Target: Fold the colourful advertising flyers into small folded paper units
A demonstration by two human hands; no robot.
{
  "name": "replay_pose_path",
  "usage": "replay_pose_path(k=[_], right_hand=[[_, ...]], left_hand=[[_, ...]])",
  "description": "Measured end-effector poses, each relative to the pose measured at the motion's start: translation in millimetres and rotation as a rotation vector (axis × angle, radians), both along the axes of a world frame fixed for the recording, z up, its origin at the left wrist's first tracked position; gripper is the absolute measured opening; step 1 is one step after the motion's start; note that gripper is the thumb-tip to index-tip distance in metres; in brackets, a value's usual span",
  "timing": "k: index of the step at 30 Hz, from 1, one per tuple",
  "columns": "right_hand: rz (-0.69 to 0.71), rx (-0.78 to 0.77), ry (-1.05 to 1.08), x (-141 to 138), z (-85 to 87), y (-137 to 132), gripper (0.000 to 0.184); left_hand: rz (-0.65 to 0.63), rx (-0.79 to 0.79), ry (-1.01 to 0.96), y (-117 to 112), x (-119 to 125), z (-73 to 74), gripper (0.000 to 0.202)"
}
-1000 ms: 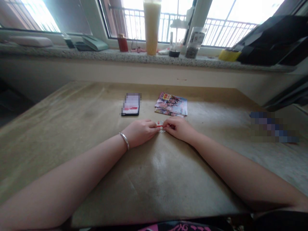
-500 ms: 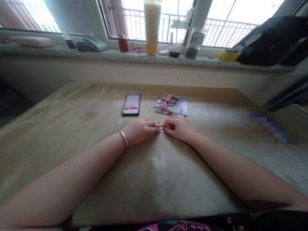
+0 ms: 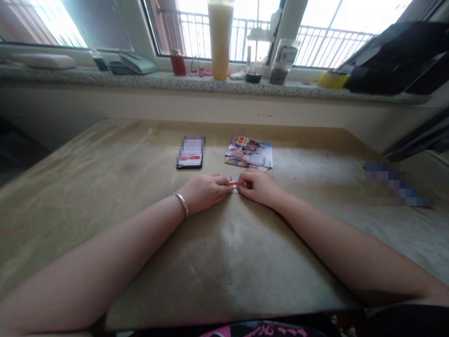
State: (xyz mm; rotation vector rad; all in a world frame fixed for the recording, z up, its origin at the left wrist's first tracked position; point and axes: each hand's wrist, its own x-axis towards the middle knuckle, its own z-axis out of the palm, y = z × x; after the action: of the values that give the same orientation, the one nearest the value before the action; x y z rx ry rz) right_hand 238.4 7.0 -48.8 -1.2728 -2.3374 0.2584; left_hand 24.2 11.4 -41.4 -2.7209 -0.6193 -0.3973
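A small white and red piece of paper or packaging (image 3: pixel 233 179) lies on the table between my two hands. My left hand (image 3: pixel 206 192), with a silver bangle on the wrist, has its fingers pressed together on the left side of this piece. From the other side, my right hand (image 3: pixel 258 187) pinches its right edge, with thumb and fingers curled. Both hands rest low on the tabletop and cover much of the piece, so its exact kind is hidden. Just beyond them lie a phone (image 3: pixel 190 152) and a small stack of printed leaflets (image 3: pixel 249 152).
The brown table (image 3: pixel 168 290) reaches to the wall below the window. A blurred blue flat item (image 3: pixel 396 184) lies at its right. On the stone sill (image 3: pixel 140 82) stand a tall yellow container (image 3: pixel 220 42), a red jar (image 3: pixel 178 63), a clear jar (image 3: pixel 280 65) and a black bag (image 3: pixel 389 65).
Hardly anything differs. The whole view has shifted very slightly, while both hands stay closed at the small white and red piece.
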Motion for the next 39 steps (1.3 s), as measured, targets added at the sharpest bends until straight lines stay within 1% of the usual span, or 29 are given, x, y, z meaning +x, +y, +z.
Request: replay_pose_path(k=[7, 9, 11, 15, 18, 28, 32, 39], right_hand=[[0.016, -0.033, 0.029, 1.4, -3.0, 1.7, 0.004], [0.031, -0.026, 0.029, 2.5, -3.7, 2.1, 0.006], [0.064, -0.002, 0.020, 4.0, -4.1, 2.5, 0.010], [0.175, 0.102, -0.030, 7.2, -2.7, 2.1, 0.015], [0.208, 0.140, -0.080, 8.5, -0.1, 0.2, 0.019], [0.198, 0.190, -0.271, 5.7, 11.2, -7.0, 0.023], [0.182, 0.182, -0.289, 6.3, 14.1, -7.5, 0.023], [0.160, 0.146, -0.279, 11.8, 14.3, -4.8, 0.022]], left_hand=[[0.002, -0.034, -0.025, 0.0, -0.2, 1.3, 0.024], [0.003, -0.040, -0.027, -0.6, -0.1, 1.1, 0.024], [0.005, -0.044, -0.028, -1.1, -0.1, 0.9, 0.024], [0.006, -0.055, -0.030, -1.5, -0.6, 0.4, 0.024], [0.010, -0.056, -0.033, -1.6, -0.7, 0.1, 0.024], [0.014, -0.069, -0.009, -4.2, 3.2, 2.9, 0.025], [0.039, -0.092, -0.008, -4.3, 3.6, 3.9, 0.023], [0.051, -0.115, 0.016, -3.7, 0.8, 9.4, 0.021]])
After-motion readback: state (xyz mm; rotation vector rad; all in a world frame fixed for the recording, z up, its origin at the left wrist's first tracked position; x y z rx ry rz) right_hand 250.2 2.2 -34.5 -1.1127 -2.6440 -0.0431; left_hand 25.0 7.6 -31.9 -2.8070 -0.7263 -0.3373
